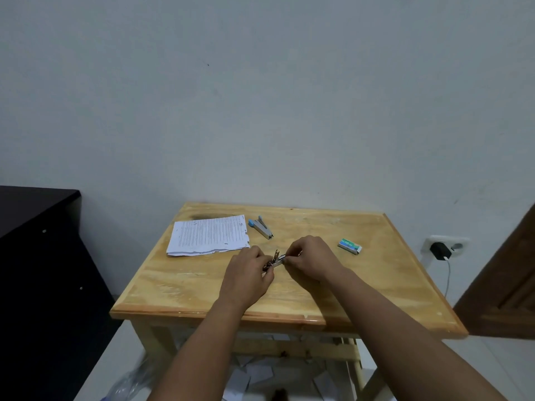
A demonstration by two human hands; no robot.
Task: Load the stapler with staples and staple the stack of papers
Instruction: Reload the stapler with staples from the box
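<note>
Metal glints between both hands near the middle of the pale wooden table (202, 285): the left hand (249, 274) pinches a small open silver stapler (275, 260) steady while the right hand (311, 259), fingers closed at its front end, should seat staples squarely.

Dim, flat, bluish light, soft shadows, wide-angle bending at edges, slightly soft focus.

table (333, 227): light wood grain | staple box (349, 246): green-blue | papers (209, 235): white, black print | stapler (260, 226): blue-grey
</note>
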